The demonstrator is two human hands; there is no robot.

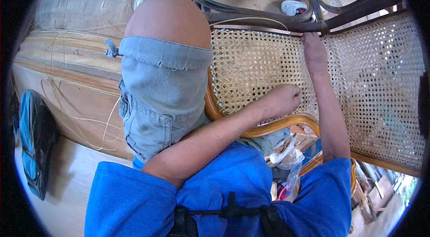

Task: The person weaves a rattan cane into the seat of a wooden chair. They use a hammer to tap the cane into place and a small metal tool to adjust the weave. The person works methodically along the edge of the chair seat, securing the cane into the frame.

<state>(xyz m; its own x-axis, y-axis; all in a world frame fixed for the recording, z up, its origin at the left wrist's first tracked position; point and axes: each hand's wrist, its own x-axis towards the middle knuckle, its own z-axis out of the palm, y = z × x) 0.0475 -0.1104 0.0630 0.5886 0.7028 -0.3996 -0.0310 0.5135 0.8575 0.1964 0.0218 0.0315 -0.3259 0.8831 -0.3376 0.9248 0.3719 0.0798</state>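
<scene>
A chair with woven cane panels lies across my lap. Its seat panel (251, 64) is open lattice, and a second cane panel (380, 80) rises at the right. My left hand (283, 100) rests over the near part of the seat panel, its fingers curled closed; whatever they pinch is hidden. At the seat's far right corner, beside the dark wooden rail (273, 23), my right hand (315, 53) is closed, with its fingertips against the edge. Anything in its grip cannot be made out. A thin cane strand (251, 18) arcs along the far rail toward that hand.
Loose cane strands (54, 80) trail over a stack of wooden boards (76, 60) at the left. A blue and black bag (33, 143) lies beyond. My raised knee (168, 19) blocks part of the view. Plastic bags (289, 158) and scraps lie below the chair.
</scene>
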